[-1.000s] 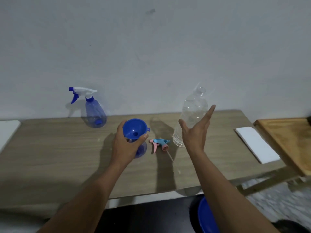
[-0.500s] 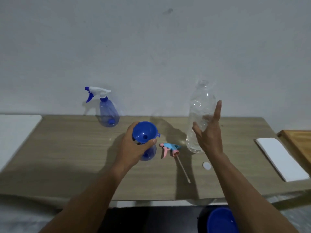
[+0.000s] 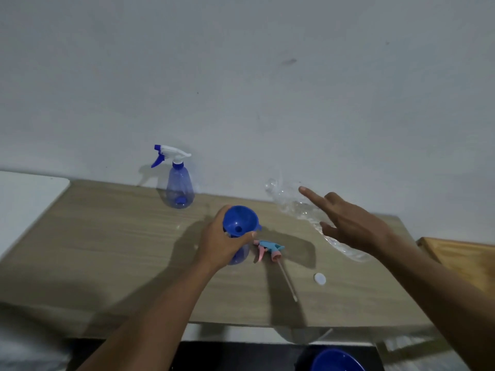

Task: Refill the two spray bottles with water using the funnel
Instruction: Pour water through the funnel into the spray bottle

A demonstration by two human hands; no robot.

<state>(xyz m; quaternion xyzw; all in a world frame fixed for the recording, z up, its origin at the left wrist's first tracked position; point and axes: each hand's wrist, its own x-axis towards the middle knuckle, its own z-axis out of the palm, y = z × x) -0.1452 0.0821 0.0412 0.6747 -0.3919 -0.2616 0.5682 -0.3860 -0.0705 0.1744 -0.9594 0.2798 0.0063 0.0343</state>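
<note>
A: The left hand is wrapped around the open bottle at frame centre, steadying the funnel in its neck. The right hand curls around the water bottle, forefinger sticking out.

B: Pour slowly, mouth over the funnel's middle, left hand firm.

A: Half a second ago that bottle stood upright; now it's lifted and tilted left. The second sprayer waits upper left, still capped.

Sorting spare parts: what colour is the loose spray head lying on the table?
Light blue with a pink trigger and collar, seen in the head view.
</note>
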